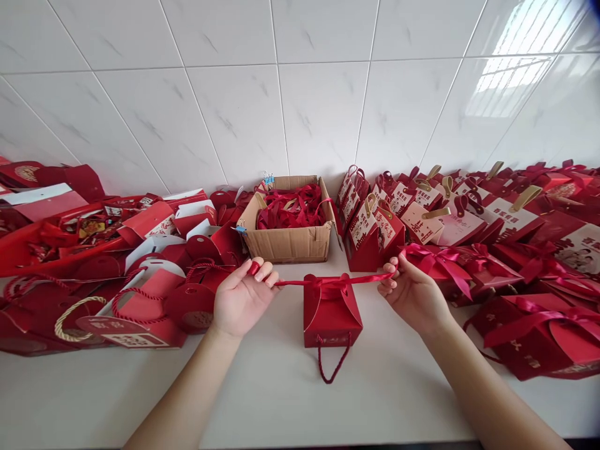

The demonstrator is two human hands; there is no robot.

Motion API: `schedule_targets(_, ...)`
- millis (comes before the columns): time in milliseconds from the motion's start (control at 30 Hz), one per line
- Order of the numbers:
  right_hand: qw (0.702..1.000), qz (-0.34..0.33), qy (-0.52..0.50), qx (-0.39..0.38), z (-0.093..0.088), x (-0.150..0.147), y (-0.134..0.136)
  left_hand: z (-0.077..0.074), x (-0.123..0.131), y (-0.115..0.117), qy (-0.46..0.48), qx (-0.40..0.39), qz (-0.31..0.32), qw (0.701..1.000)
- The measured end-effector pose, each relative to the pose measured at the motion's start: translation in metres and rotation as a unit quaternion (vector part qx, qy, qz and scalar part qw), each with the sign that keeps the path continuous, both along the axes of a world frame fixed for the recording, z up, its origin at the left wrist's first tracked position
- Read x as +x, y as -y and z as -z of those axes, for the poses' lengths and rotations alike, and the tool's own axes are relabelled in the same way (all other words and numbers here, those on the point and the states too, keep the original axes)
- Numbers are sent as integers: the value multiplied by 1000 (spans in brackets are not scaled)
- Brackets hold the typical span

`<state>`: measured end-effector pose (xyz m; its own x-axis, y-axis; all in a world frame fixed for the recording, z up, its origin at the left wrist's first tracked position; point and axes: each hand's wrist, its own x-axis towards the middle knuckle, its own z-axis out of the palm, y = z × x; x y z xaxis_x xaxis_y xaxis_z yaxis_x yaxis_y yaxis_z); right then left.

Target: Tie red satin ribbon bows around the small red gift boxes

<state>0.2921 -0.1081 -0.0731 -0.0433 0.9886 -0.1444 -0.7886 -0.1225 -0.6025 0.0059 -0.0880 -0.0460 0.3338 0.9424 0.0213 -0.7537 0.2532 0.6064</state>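
A small red gift box (333, 322) stands on the white table between my hands, its dark red rope handle drooping over the front. A red ribbon (368, 279) runs across the top of the box and through its upper flaps, stretched nearly level. My left hand (246, 294) is closed on the ribbon's left end, part of it bunched by the thumb. On the other side my right hand (412, 290) pinches the right end between thumb and fingers. Both hands are raised slightly above the table, apart from the box.
Behind the box, a cardboard box (288, 245) holds many red ribbons. Open red boxes (147, 306) and a red tray (28, 253) of wrapped sweets crowd the left. Closed boxes, some with bows (544, 319), fill the right. A tiled wall (323, 112) stands behind.
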Motion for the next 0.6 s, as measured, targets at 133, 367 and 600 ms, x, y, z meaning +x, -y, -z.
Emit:
schedule_targets(133, 999, -5, 47, -5, 0, 0, 0, 2, 0, 0, -38, 4, 2, 999)
schedule_targets(367, 997, 3, 68, -26, 5, 0, -2, 8, -1, -2, -134, -3, 21, 991)
schedule_targets(600, 989, 32, 137, -52, 13, -3, -6, 21, 2, -9, -199, -6, 32, 980)
